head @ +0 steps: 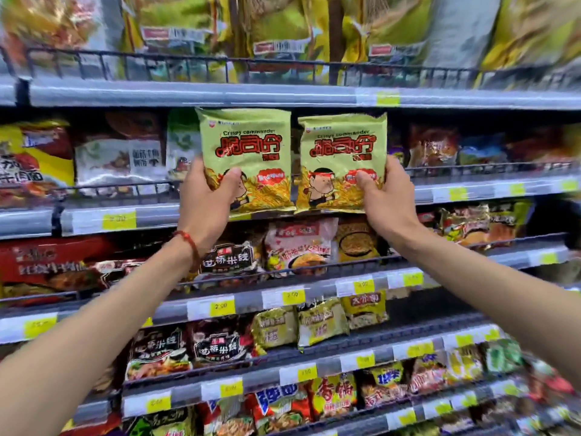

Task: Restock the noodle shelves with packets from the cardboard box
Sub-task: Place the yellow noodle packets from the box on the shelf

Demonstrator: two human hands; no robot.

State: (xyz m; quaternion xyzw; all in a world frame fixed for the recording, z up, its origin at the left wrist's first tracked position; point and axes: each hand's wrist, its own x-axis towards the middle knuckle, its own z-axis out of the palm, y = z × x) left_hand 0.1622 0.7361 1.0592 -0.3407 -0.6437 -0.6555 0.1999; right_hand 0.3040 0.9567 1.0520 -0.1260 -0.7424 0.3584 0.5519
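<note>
Shelving step: left hand [205, 196] grips the left packet [248, 143], right hand [384, 198] the right packet [343, 146]; next, likely clear the shelf rail [471, 172].

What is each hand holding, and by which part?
The left hand grips one green noodle packet by its lower left corner; right hand grips the other packet by its lower right corner.

Reached up and forward with both bare arms. Held the left packet [245, 143] in the left grip [204, 199], thumb across its front, fingers behind. Held the right packet [342, 146] likewise in the right grip [383, 199], level alongside.
</note>
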